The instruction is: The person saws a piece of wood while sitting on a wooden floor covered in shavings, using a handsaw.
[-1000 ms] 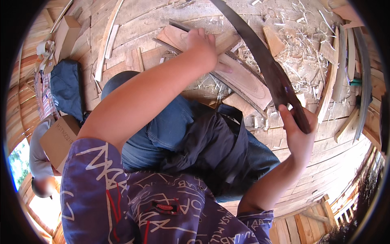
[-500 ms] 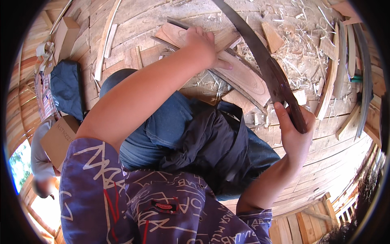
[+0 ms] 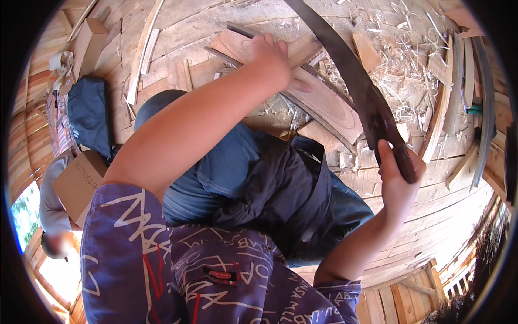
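Dark brown and curved, a long saw (image 3: 341,56) slants across the upper right of this view from above, its far end running out past the top edge. The person's right hand (image 3: 400,177) is wrapped around the handle (image 3: 389,127) at the saw's lower end, the thumb lying along its left side. The left hand (image 3: 272,60) is farther up and to the left, its fingers bent and close together, its thumb spread away over a pale board (image 3: 337,110). From under that hand a short wooden strip (image 3: 305,51) crosses the board and points toward the blade; whether the hand clasps this strip or only presses on it, I cannot tell. The blade passes just beside the strip's free end, and contact between them is unclear. Thin dark strips (image 3: 237,29) run along the board's long edges.

Around this work is a plank floor (image 3: 421,210), with curled shavings (image 3: 402,75) and a wedge-shaped offcut (image 3: 367,53) right of the blade. The person wears blue jeans (image 3: 218,173) and a purple patterned shirt (image 3: 216,248). At far left, a grey-sleeved co-worker (image 3: 51,189) is beside a cardboard box (image 3: 83,181).
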`<state>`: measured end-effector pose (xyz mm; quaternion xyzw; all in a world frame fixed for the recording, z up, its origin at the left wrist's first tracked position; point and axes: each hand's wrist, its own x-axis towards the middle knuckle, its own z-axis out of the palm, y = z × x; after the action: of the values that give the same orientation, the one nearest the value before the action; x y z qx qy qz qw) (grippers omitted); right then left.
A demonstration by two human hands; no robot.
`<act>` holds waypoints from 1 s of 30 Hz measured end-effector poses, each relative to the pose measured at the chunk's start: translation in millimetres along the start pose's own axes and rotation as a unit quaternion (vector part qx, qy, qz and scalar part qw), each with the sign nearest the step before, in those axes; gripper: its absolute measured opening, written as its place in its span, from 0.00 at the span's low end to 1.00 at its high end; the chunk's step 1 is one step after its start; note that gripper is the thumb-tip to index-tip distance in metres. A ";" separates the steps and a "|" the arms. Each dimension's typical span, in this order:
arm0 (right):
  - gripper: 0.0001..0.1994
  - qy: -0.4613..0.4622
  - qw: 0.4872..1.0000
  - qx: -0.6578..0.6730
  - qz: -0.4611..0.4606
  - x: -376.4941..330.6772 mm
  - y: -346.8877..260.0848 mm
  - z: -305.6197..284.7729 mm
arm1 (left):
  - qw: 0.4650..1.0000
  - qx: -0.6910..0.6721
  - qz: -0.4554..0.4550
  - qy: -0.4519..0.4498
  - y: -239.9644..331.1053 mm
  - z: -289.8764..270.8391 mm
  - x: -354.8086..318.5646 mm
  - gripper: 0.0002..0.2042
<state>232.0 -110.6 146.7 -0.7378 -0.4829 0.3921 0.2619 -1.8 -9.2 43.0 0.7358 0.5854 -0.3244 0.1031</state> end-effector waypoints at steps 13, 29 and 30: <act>0.12 -0.103 0.979 -0.173 0.018 -53.9 -45.1 -92.5 | 0.998 -0.042 0.027 0.037 -2.5 0.1 -8.5 0.55; 0.09 -0.099 0.987 -0.125 -0.036 -34.9 -39.9 -60.3 | 0.998 -0.048 0.027 0.032 -0.7 3.6 -6.8 0.55; 0.11 -0.103 0.990 -0.082 -0.052 -14.9 -28.1 -24.8 | 0.999 -0.034 0.022 0.026 -4.2 5.8 -5.5 0.55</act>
<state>234.9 -113.4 186.9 -0.6862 -0.5757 0.4110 0.1699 -8.3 -15.4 42.7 0.7531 0.5819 -0.2827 0.1197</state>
